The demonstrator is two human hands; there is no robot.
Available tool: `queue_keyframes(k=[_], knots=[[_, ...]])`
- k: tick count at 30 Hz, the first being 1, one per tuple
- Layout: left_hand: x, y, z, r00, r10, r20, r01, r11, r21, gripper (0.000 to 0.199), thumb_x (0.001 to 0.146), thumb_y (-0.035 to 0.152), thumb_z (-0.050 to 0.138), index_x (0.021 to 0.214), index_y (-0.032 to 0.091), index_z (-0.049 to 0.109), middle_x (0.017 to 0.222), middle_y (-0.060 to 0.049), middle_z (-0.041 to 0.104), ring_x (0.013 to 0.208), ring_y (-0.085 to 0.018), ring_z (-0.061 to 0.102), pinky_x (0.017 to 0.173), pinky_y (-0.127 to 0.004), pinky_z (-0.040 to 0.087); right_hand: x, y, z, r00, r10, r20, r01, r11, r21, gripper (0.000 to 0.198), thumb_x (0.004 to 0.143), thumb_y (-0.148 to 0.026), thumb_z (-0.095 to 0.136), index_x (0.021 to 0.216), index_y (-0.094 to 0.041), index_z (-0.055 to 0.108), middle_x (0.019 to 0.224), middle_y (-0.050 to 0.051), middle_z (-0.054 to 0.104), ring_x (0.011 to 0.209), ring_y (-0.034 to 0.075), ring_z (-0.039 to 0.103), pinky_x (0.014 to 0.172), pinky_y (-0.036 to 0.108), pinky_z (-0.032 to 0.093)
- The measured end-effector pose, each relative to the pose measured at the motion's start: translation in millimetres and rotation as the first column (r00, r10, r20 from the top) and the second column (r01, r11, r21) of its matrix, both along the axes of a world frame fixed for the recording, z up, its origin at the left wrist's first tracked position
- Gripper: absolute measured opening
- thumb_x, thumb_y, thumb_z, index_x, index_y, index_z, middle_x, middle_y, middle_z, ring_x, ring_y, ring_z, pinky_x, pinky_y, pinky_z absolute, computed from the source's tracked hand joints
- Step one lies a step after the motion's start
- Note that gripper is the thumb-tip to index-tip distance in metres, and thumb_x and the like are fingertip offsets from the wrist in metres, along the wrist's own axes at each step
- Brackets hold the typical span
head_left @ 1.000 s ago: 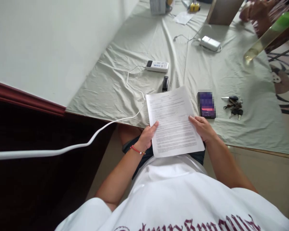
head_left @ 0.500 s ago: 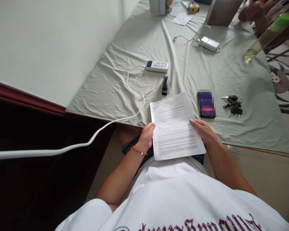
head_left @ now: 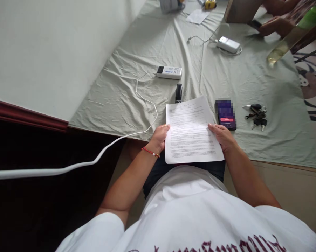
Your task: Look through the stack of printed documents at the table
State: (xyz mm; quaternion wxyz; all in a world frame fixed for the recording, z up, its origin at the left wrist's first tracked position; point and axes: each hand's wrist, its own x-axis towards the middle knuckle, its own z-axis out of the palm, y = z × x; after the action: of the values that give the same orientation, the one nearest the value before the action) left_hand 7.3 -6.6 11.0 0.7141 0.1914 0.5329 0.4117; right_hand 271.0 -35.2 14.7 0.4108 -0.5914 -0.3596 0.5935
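Observation:
A printed sheet of paper (head_left: pixel 193 134) is held between my two hands over the table's front edge, tilted slightly; whether it is one sheet or a stack I cannot tell. My left hand (head_left: pixel 160 137) pinches its left edge, thumb on top. On the right edge, my right hand (head_left: pixel 222 136) grips it the same way, fingers underneath and out of sight. Just beyond the paper's top edge lies a small black stapler (head_left: pixel 178 92), its near end close to the sheet. A phone (head_left: pixel 225 113) with a blurred-out screen rests right of the paper, near my right hand.
Keys (head_left: pixel 256 113) lie right of the phone. A white power bank (head_left: pixel 169 72) trails a white cable (head_left: pixel 95 159) to the left. Farther back are another white device (head_left: pixel 228 44), a green-capped bottle (head_left: pixel 286 45) and a yellow object (head_left: pixel 210 4). Another person's hand (head_left: pixel 272 26) holds something dark.
The paper and both my hands have moved slightly forward, bringing the sheet's top edge up to the stapler. The other person's hand now shows more clearly at the top right.

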Motion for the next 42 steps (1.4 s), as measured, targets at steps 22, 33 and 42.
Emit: queue_keyframes(k=[22,33,42], knots=[[0,19,-9.9,0.931,-0.070,-0.358,0.125,0.983,0.133,0.019,0.085,0.014,0.060,0.068,0.020,0.059,0.069,0.000,0.059,0.063,-0.015,0.054,0.064,-0.028,0.041,6,15,8,0.794,-0.245,0.556,-0.010,0.910,0.415,0.047,0.091,-0.048,0.064,0.129,-0.022,0.069,0.123,0.013,0.075,0.117,0.032,0.070,0.098,0.046,0.058],[4,22,-3.9,0.905,-0.073,-0.420,0.129,0.986,0.106,0.025,0.080,0.006,0.059,0.062,0.020,0.050,0.059,0.004,0.049,0.055,-0.012,0.045,0.056,-0.025,0.034,-61,154,15,0.649,-0.138,0.749,-0.365,0.807,0.465,0.037,0.100,-0.032,0.047,0.127,-0.019,0.069,0.128,0.015,0.074,0.120,0.033,0.068,0.108,0.056,0.054],[2,25,-11.0,0.859,-0.109,-0.500,0.188,0.976,0.111,0.021,0.084,0.010,0.052,0.066,0.019,0.055,0.063,0.001,0.053,0.060,-0.014,0.049,0.060,-0.028,0.034,-133,250,16,0.458,0.078,0.886,-0.571,0.789,0.226,0.052,0.100,-0.024,0.044,0.149,-0.013,0.054,0.158,0.014,0.054,0.147,0.033,0.047,0.127,0.051,0.034]])
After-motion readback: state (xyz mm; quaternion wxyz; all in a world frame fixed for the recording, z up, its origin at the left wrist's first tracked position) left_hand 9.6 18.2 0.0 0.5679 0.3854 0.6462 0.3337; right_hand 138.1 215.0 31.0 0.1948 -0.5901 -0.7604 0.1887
